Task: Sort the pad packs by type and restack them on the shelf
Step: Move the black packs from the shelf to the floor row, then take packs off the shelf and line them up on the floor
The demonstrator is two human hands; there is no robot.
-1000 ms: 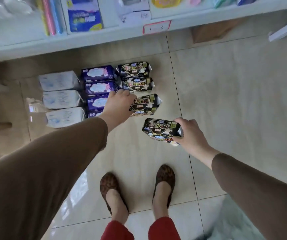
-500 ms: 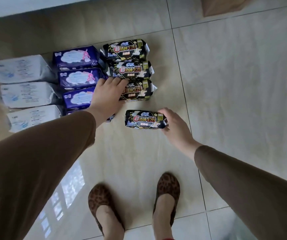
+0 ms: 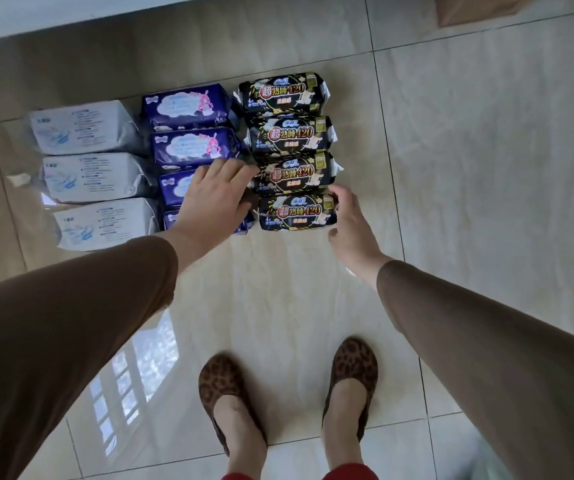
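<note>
Since half a second ago the fourth black pack (image 3: 297, 212) has been slid up from the open tile to join the black column, closing the gap it had below the third one, and the left hand has shifted little

Largest in view, the glossy beige tiled floor (image 3: 486, 168) carries all the packs in three columns in the upper-left half of the frame. At far left lie three white packs (image 3: 84, 131), one below another. Just beside them, in the middle, is a column of purple packs (image 3: 188, 105); the lower ones are partly hidden under the left hand (image 3: 214, 199). To the right of those stand four black packs marked 420, stacked edge to edge down the frame.

That left grip lies flat with fingers spread, resting over the lower purple packs, its fingertips reaching the left end of the third black pack (image 3: 296, 173). The right hand (image 3: 349, 220) sits at the right end of the fourth black pack, fingers loosely bent and touching its edge; whether it truly pinches the wrapper, I cannot tell

Leopard-print shoes (image 3: 223, 386) stand at the bottom centre
</note>
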